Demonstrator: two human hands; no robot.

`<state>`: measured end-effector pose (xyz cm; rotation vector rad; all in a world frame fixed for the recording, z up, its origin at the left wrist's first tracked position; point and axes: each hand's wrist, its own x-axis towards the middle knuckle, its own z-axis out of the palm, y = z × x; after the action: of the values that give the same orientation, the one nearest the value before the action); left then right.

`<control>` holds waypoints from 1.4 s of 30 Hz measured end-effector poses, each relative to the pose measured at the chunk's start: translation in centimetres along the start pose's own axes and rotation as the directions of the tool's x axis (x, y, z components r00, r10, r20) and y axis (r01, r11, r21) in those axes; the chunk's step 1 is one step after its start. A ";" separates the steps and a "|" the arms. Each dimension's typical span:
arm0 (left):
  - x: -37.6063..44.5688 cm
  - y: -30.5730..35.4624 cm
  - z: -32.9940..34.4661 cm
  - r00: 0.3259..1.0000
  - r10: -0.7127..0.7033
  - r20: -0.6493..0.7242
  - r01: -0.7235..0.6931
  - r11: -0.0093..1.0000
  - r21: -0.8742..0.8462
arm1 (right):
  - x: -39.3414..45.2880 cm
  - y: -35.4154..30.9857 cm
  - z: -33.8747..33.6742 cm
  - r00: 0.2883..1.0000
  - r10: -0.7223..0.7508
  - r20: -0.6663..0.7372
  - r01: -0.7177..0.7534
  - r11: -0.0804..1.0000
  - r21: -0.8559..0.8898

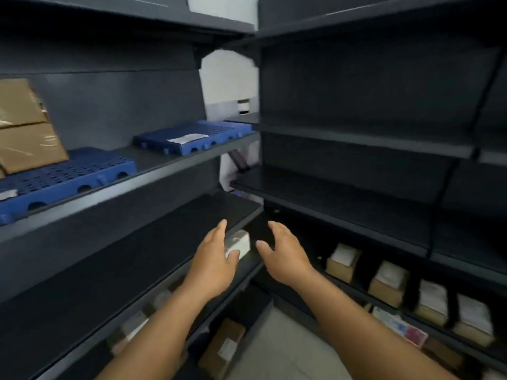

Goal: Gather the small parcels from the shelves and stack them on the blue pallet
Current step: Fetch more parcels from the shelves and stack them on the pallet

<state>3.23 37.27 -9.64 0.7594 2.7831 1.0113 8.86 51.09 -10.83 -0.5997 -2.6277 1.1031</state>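
A small white parcel [240, 242] lies at the right end of a dark lower shelf [137, 256]. My left hand [214, 259] reaches it with straight fingers along its left side and the thumb against its near edge. Just right of the parcel, my right hand [285, 253] hovers with fingers spread, holding nothing. One shelf up on the left, a blue pallet [71, 174] carries stacked brown boxes [24, 127]. A second blue pallet [192, 138] further back has a flat white packet [186, 137] on top.
Several small brown parcels with white labels [386, 283] stand in a row on the lower right shelf. More parcels [222, 344] sit on the bottom left shelves. Dark shelving units meet in a corner ahead; a light tiled floor [282, 338] shows below.
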 end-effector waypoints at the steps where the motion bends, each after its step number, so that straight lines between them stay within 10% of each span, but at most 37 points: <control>1: 0.0 0.9 1.1 0.999 0.029 0.027 -0.029 1.000 -0.007 | -0.7 1.2 -0.9 0.999 0.036 -0.024 -0.036 0.999 -0.002; 17: 1.7 12.7 19.6 0.883 0.269 0.384 -0.268 0.962 -0.058 | -6.5 19.1 -11.0 0.865 0.443 -0.235 -0.451 0.892 0.020; 42: 22.5 8.3 45.9 0.861 -0.044 0.506 0.064 0.998 -0.022 | 11.2 49.2 -7.0 0.666 0.744 -0.055 -0.711 0.656 0.255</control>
<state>-1.79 80.16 -38.24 0.7980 2.3091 0.7187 15.20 91.73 -40.88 -1.7175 -2.0830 1.4259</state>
